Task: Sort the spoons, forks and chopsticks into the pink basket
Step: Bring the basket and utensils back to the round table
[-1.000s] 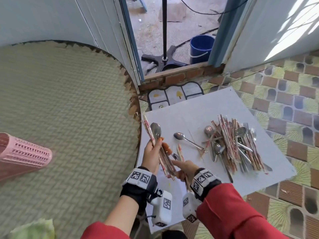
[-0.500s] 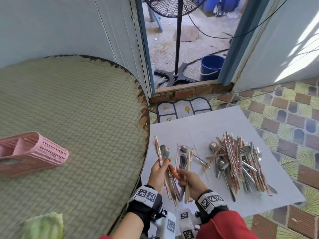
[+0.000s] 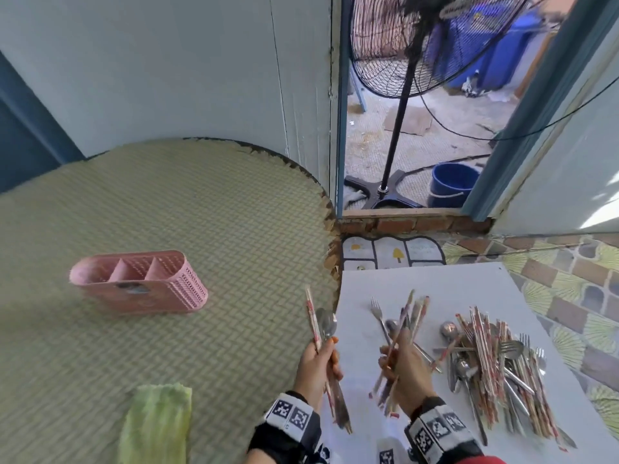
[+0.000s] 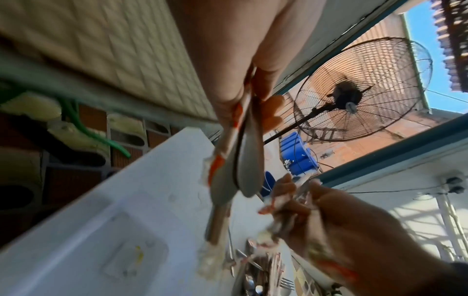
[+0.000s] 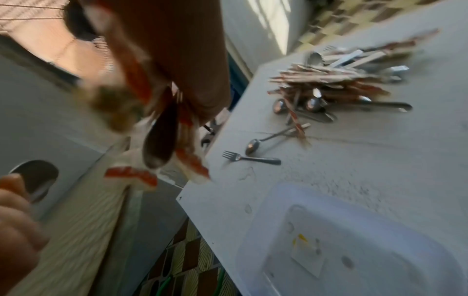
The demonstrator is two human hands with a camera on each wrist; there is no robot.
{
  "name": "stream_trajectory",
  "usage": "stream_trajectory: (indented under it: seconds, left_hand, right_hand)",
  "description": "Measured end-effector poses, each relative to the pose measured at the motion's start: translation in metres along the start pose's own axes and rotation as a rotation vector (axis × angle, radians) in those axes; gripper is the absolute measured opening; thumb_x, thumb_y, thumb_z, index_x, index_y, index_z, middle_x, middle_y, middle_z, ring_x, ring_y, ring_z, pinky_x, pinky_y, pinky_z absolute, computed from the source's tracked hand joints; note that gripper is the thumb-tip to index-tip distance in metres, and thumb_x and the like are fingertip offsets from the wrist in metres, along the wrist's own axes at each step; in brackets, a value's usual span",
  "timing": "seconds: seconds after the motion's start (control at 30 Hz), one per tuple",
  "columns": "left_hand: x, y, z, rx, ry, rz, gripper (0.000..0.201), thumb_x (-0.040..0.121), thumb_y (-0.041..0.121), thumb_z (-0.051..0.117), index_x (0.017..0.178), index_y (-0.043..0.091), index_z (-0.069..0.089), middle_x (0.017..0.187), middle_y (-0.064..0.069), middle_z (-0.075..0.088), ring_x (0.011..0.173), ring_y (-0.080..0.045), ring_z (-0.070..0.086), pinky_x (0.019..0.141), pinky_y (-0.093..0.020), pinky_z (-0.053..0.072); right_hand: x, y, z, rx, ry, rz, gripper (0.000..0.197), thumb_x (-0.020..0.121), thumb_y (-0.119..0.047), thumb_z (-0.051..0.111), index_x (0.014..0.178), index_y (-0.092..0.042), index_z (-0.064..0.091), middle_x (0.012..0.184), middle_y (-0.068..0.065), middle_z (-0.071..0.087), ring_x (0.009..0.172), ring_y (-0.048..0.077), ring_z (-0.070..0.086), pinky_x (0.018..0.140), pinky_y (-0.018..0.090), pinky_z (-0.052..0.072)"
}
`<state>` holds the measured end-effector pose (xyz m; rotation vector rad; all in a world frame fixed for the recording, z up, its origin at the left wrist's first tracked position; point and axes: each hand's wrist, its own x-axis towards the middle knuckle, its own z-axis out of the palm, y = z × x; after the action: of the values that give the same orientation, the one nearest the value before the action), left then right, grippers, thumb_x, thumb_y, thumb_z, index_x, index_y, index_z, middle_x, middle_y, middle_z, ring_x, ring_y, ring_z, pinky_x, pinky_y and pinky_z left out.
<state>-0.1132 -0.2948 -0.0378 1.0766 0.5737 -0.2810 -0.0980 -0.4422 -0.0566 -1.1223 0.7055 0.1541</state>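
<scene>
The pink basket with three compartments stands on the woven mat, well left of both hands. My left hand grips a spoon and a paper-wrapped chopstick upright over the mat's edge; the left wrist view shows two spoon bowls in that grip. My right hand holds a bundle of several wrapped chopsticks and a spoon above the white board. A mixed pile of chopsticks, spoons and forks lies on the board to the right. A single fork and a spoon lie apart from it.
A green cloth lies on the mat near the front edge. A standing fan and a blue bucket are beyond the doorway. A doormat and patterned floor tiles surround the board.
The head view has tilted up and left, bringing the whole pink basket into sight. My hands have drawn apart, each keeping its own bundle; the right one now holds more chopsticks.
</scene>
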Motion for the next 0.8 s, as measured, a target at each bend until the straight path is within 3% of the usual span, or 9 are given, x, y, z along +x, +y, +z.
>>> stream_trajectory:
  seconds: [0.13, 0.3, 0.4, 0.47, 0.57, 0.67, 0.8]
  left_hand:
    - [-0.011, 0.026, -0.049, 0.125, 0.044, 0.067, 0.013, 0.096, 0.016, 0.047, 0.088, 0.009, 0.054, 0.057, 0.003, 0.040, 0.042, -0.006, 0.032, 0.042, -0.018, 0.027]
    - [-0.030, 0.080, -0.125, 0.039, 0.096, 0.073, 0.020, 0.095, 0.016, 0.037, 0.089, 0.009, 0.054, 0.052, 0.005, 0.038, 0.035, -0.004, 0.027, 0.039, -0.018, 0.021]
    - [-0.045, 0.107, -0.177, 0.093, 0.135, 0.133, 0.020, 0.095, 0.018, 0.035, 0.089, 0.010, 0.053, 0.054, 0.004, 0.038, 0.037, -0.005, 0.027, 0.040, -0.020, 0.021]
    - [-0.054, 0.119, -0.216, 0.174, 0.184, 0.200, 0.020, 0.097, 0.016, 0.035, 0.087, 0.011, 0.052, 0.058, 0.001, 0.039, 0.038, -0.005, 0.032, 0.039, -0.018, 0.026]
    - [-0.066, 0.132, -0.278, 0.301, 0.250, 0.297, 0.020, 0.098, 0.019, 0.040, 0.086, 0.012, 0.053, 0.063, 0.000, 0.047, 0.050, -0.009, 0.043, 0.049, -0.020, 0.035]
    - [-0.074, 0.139, -0.337, 0.399, 0.314, 0.321, 0.018, 0.098, 0.020, 0.043, 0.087, 0.013, 0.055, 0.066, 0.001, 0.050, 0.051, -0.010, 0.042, 0.046, -0.017, 0.035]
    - [-0.067, 0.150, -0.402, 0.535, 0.377, 0.263, 0.018, 0.096, 0.021, 0.045, 0.081, 0.015, 0.054, 0.069, -0.002, 0.046, 0.057, -0.014, 0.044, 0.054, -0.026, 0.035]
  right_hand:
    - [-0.032, 0.011, 0.043, -0.270, -0.129, -0.064, 0.028, 0.097, -0.036, 0.044, 0.103, -0.010, 0.050, 0.063, 0.002, 0.041, 0.050, 0.014, 0.039, 0.045, 0.023, 0.027]
    - [-0.084, 0.036, 0.121, -0.359, -0.286, -0.114, 0.023, 0.098, -0.028, 0.044, 0.098, -0.006, 0.050, 0.065, 0.004, 0.041, 0.054, 0.016, 0.042, 0.046, 0.022, 0.036]
    - [-0.116, 0.064, 0.175, -0.326, -0.376, -0.132, 0.020, 0.097, -0.024, 0.046, 0.100, -0.005, 0.052, 0.061, 0.002, 0.036, 0.055, 0.014, 0.037, 0.053, 0.024, 0.039]
    - [-0.135, 0.090, 0.209, -0.283, -0.417, -0.130, 0.015, 0.097, -0.021, 0.046, 0.100, -0.007, 0.051, 0.058, 0.000, 0.033, 0.051, 0.012, 0.034, 0.049, 0.023, 0.035]
    - [-0.161, 0.133, 0.254, -0.265, -0.440, -0.125, 0.007, 0.096, -0.022, 0.049, 0.096, -0.016, 0.052, 0.060, -0.003, 0.033, 0.050, 0.008, 0.033, 0.047, 0.021, 0.032]
    - [-0.186, 0.172, 0.294, -0.323, -0.460, -0.084, 0.007, 0.095, -0.027, 0.050, 0.097, -0.022, 0.055, 0.064, -0.006, 0.041, 0.057, 0.008, 0.039, 0.057, 0.023, 0.034]
    - [-0.205, 0.215, 0.340, -0.397, -0.493, -0.006, 0.009, 0.096, -0.016, 0.042, 0.102, -0.011, 0.046, 0.070, -0.002, 0.040, 0.059, 0.009, 0.037, 0.055, 0.021, 0.034]
